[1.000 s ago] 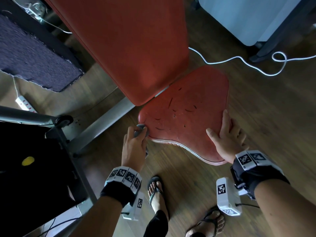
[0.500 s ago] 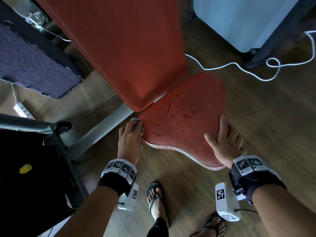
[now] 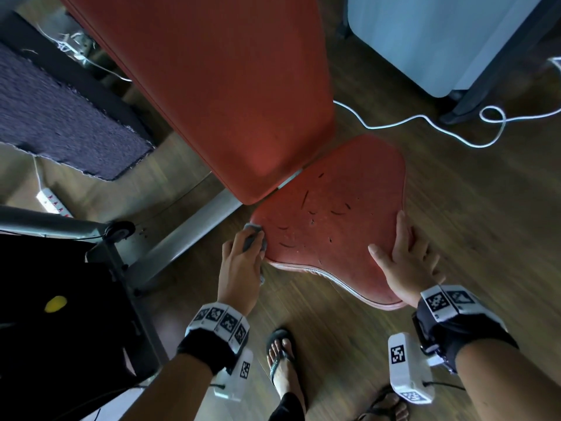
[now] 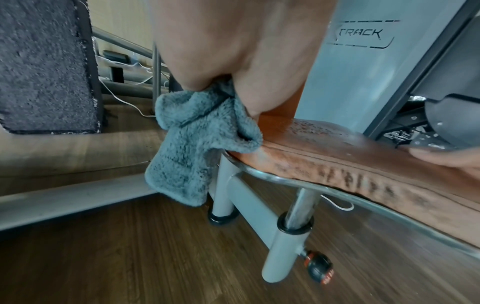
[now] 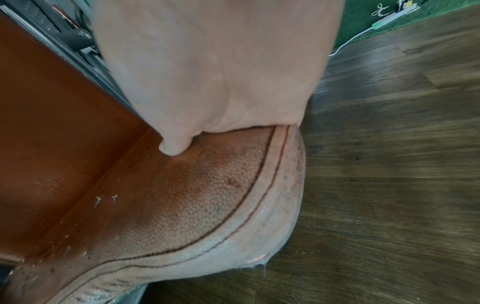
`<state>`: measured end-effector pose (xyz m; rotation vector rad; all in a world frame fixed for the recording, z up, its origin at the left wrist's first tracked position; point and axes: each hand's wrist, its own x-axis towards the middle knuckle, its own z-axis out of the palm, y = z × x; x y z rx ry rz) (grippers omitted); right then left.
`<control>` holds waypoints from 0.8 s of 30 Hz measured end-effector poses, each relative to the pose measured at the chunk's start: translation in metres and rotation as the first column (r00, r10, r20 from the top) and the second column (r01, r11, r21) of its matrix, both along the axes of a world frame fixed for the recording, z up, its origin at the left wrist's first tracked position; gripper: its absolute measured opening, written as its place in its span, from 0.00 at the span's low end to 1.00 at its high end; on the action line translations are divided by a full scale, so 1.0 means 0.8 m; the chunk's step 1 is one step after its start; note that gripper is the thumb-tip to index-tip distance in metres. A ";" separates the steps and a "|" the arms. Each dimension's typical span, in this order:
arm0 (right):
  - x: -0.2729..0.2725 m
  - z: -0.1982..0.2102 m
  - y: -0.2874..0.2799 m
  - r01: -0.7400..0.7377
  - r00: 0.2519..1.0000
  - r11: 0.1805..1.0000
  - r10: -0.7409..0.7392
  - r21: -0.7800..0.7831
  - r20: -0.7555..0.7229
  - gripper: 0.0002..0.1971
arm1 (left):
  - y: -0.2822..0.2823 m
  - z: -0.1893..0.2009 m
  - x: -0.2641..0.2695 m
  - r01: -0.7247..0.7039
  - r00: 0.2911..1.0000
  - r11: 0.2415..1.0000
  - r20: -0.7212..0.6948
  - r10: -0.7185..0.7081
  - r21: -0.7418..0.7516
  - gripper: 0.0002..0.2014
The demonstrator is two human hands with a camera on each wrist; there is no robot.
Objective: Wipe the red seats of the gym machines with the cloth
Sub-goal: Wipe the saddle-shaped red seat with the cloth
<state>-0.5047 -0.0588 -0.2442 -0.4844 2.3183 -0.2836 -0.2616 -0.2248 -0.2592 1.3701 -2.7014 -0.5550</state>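
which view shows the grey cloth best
The left wrist view: the grey cloth hangs in full from the left hand. The head view shows only a scrap between the fingers; the right wrist view shows none.
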 end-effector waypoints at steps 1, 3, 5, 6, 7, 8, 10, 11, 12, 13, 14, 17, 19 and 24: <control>0.000 0.000 0.000 0.002 1.000 1.000 -0.002 0.000 0.001 0.40 | 0.006 0.000 0.001 0.004 1.000 1.000 -0.004 -0.004 0.000 0.18; 0.000 0.000 0.000 0.004 1.000 1.000 -0.004 -0.001 -0.003 0.40 | 0.003 0.000 0.000 0.012 1.000 1.000 -0.013 -0.012 0.005 0.18; 0.000 -0.001 0.001 0.002 1.000 1.000 -0.002 0.001 -0.001 0.40 | -0.014 -0.004 -0.007 0.035 0.999 0.999 -0.021 -0.035 0.003 0.18; 0.000 -0.001 0.000 0.000 1.000 1.000 0.000 -0.002 0.000 0.40 | -0.025 -0.006 -0.012 0.057 0.998 0.998 -0.021 -0.057 0.003 0.19; -0.001 -0.002 0.001 -0.002 1.000 1.000 0.002 -0.005 0.000 0.40 | -0.034 -0.011 -0.017 0.080 0.997 0.997 -0.020 -0.080 0.009 0.22; -0.001 -0.003 0.000 0.000 1.000 1.000 0.000 -0.010 0.002 0.40 | -0.042 -0.016 -0.021 0.101 0.995 0.995 -0.024 -0.101 0.013 0.25; -0.001 -0.004 0.000 0.007 1.000 1.000 -0.007 -0.014 0.006 0.40 | -0.046 -0.022 -0.024 0.100 0.994 0.995 -0.049 -0.098 0.027 0.25; -0.002 -0.005 0.001 0.010 1.000 1.000 -0.010 -0.014 0.006 0.40 | -0.040 -0.021 -0.024 0.092 0.994 0.995 -0.062 -0.090 0.031 0.24; -0.001 -0.005 0.001 0.010 1.000 1.000 -0.010 -0.014 0.007 0.40 | -0.030 -0.018 -0.022 0.085 0.994 0.996 -0.071 -0.084 0.020 0.23; -0.001 -0.005 0.001 0.008 1.000 1.000 -0.008 -0.016 0.006 0.40 | -0.017 -0.015 -0.020 0.085 0.994 0.996 -0.075 -0.085 0.003 0.22; -0.002 -0.005 0.001 0.005 1.000 1.000 -0.005 -0.018 0.004 0.40 | -0.005 -0.011 -0.018 0.088 0.993 0.996 -0.079 -0.090 -0.018 0.22; -0.002 -0.005 0.001 0.004 1.000 1.000 -0.004 -0.017 0.010 0.40 | -0.002 -0.007 -0.023 0.092 0.993 0.995 -0.074 -0.094 -0.028 0.22; -0.003 -0.004 0.000 0.003 1.000 1.000 -0.003 -0.012 0.014 0.40 | -0.019 -0.010 -0.033 0.078 0.995 0.997 -0.058 -0.080 -0.026 0.20; -0.004 -0.003 0.000 -0.003 1.000 1.000 0.003 -0.010 0.025 0.40 | -0.021 -0.001 -0.045 -0.012 0.993 1.000 -0.116 0.009 -0.028 0.15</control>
